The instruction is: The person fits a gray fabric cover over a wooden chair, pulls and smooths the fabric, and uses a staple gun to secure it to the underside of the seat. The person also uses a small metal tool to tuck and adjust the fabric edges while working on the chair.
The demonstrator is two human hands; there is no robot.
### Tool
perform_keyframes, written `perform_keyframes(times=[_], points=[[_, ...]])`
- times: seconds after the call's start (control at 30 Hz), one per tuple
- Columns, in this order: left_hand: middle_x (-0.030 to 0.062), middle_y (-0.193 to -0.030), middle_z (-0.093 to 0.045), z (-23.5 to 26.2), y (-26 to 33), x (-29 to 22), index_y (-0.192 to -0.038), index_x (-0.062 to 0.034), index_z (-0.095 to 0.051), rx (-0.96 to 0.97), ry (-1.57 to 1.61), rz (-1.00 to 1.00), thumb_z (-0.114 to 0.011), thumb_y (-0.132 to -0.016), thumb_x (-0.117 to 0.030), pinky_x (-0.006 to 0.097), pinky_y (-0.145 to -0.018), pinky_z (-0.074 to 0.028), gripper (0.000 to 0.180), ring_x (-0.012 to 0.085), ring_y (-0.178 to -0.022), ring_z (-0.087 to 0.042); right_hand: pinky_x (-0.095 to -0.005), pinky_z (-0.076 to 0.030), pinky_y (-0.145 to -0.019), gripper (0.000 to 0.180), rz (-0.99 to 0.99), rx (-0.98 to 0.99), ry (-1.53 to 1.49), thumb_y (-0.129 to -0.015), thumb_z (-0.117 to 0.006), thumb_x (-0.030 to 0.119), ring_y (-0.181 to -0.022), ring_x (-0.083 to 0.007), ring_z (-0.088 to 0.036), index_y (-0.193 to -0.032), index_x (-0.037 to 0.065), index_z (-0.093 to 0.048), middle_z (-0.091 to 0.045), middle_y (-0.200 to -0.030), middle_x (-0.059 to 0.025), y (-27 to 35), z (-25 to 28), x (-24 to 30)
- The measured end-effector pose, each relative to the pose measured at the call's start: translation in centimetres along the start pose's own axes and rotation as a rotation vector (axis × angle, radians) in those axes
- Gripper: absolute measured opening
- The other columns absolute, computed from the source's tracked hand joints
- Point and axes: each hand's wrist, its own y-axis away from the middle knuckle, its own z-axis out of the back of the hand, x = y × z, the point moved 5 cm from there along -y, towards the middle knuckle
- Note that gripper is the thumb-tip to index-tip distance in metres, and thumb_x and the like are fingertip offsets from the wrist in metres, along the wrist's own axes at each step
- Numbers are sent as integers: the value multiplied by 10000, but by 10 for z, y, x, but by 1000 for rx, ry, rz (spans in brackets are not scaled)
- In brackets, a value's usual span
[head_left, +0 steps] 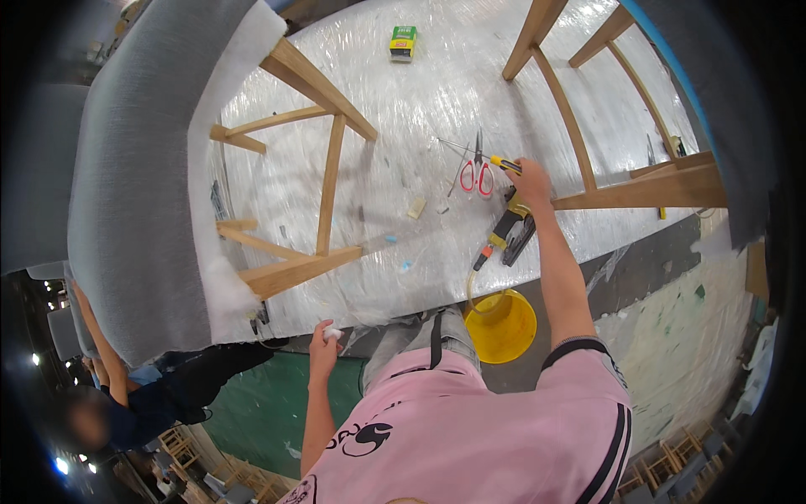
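Note:
My right hand (531, 185) is closed on the yellow handle of a screwdriver (505, 165), its thin shaft pointing left over the table. Red-handled scissors (478, 176) lie just beside it. Below the hand is a black and yellow staple gun (504, 228) with an air hose (470, 286) hanging off the table edge. My left hand (322, 351) is near the table's front edge, with its fingers closed around a small white tuft of stuffing (332, 333).
A grey upholstered chair (138, 185) with wooden legs (332, 185) lies on its side at the left. Another chair's legs (571, 118) stand at the right. A green-yellow box (403, 44) sits on the plastic-covered table (403, 277). Below are a yellow bucket (512, 336) and, left, another person (159, 412).

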Motion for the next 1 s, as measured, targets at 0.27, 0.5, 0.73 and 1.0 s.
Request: perform_keyframes(times=[0.27, 0.5, 0.73, 1.0], points=[[109, -1017, -721, -11, -17, -6, -1137, -3, -671, 120, -154, -248, -661, -910, -90, 318, -774, -527, 243, 188, -868, -676, -321, -508, -692, 463, -599, 81, -1117, -995, -602, 414, -811, -169, -684, -1051, -37, -689, -715, -886, -109, 174, 32, 9], [91, -1040, -695, -27, -20, -73, -1182, -23, -675, 444, -172, -486, -695, -892, -123, 323, -804, -531, 307, 173, -901, -656, -381, -540, -856, 316, -535, 38, -1932, -1002, -608, 263, -832, -176, -648, -1230, 60, -525, -657, -921, -82, 315, 20, 178], [61, -944, -702, 43, 8, -147, -1276, -65, -608, 575, -100, -625, -704, -888, -86, 293, -797, -530, 400, 126, -866, -662, -242, -418, -518, 234, -278, 231, -1373, -990, -635, 246, -534, -70, -501, -1066, 35, -703, -538, -639, 28, 319, 6, 329], [77, -886, -651, 108, 23, -139, -1386, -95, -517, 544, -112, -873, -705, -878, -143, 344, -791, -535, 544, 203, -826, -652, -233, -392, -452, 384, -198, 186, -1372, -954, -691, 188, -481, -81, -501, -1207, -78, -578, -651, -764, -69, 375, -8, 449]])
